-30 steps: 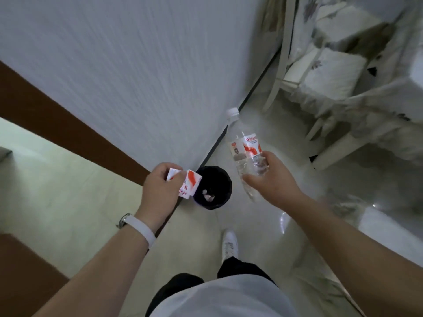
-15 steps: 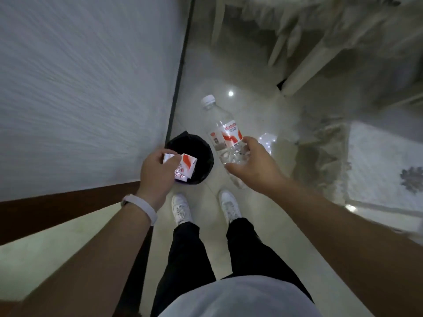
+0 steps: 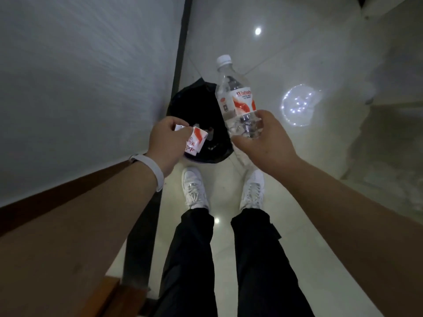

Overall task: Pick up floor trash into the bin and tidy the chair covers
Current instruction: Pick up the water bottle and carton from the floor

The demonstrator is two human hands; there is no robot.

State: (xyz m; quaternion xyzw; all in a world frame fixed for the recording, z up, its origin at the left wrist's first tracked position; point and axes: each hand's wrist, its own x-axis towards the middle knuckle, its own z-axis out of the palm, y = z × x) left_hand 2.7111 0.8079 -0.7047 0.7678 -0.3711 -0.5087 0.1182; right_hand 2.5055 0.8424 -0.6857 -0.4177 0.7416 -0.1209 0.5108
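Left hand [image 3: 168,143] pinches carton [image 3: 194,141], right hand [image 3: 263,143] grips bottle [image 3: 238,104] low, both above bin [image 3: 190,101], frame centre by the wall [image 3: 91,76]. We should release the carton first, then tip the bottle in base-first, clear of the edge.

A grey textured wall [image 3: 80,76] meets the glossy pale floor [image 3: 320,53] at a dark skirting strip [image 3: 180,53]; white shoes [image 3: 194,188] (both laced) stand on it, under black trousers [image 3: 190,259].
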